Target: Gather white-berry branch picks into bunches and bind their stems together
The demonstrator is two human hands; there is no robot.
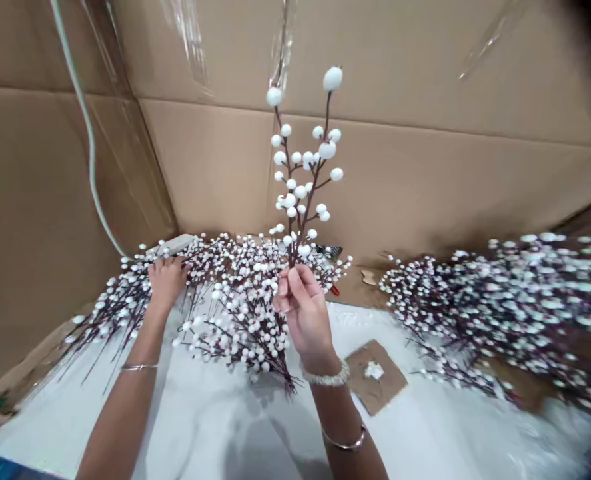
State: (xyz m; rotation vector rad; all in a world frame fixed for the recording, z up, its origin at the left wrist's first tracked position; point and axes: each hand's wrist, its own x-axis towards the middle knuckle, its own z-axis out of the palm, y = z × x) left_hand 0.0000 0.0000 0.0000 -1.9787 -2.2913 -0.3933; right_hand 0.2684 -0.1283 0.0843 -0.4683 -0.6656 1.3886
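Right hand (306,317) pinched shut on two berry stems (300,192), held upright above the table (195,413), in front of the cardboard wall (215,160). Left hand (168,283) at the left pile (125,293), fingers partly hidden; can't tell if gripping. Loose bunch (245,333) lies between the forearms.

Silver bangles (139,367), pale wristband (326,379) (ruffled), bare forearms (125,417)

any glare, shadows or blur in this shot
Head view: glare streaks the tape on the cardboard; head view: soft shadows fall on the table near the bottom; head view: the right pile blurs toward the edge, and the upper right corner is dark and smeared; head view: the stems in the right hand look fairly sharp.
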